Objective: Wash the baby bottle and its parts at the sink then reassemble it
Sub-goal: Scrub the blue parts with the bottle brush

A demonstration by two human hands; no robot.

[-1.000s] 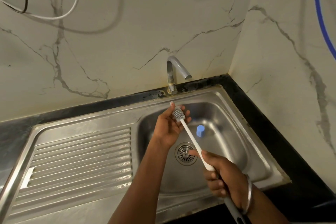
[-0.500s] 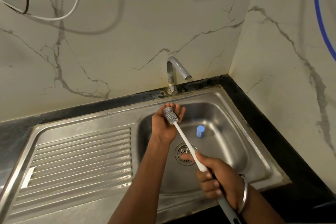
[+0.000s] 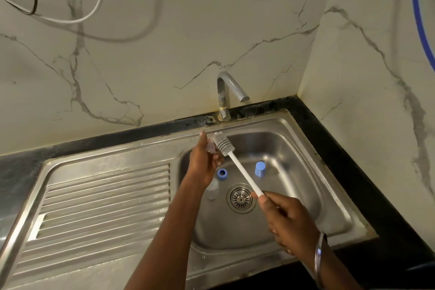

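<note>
Silicone teat [image 3: 210, 147], clear and tiny, pinched in left hand [image 3: 203, 165] over the back-left corner of the sink [image 3: 306, 160], right hand [image 3: 289, 221] wrapped round the brush [image 3: 240, 168] handle; probably floppy, featherlight and slick when wet, so better gripped by its thicker base than the tip.

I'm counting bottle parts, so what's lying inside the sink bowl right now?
Inside the sink lie a blue cap, a blue ring and a clear bottle beside the drain. The left arm covers part of the bottle, and whatever lies under both arms cannot be seen.
</note>
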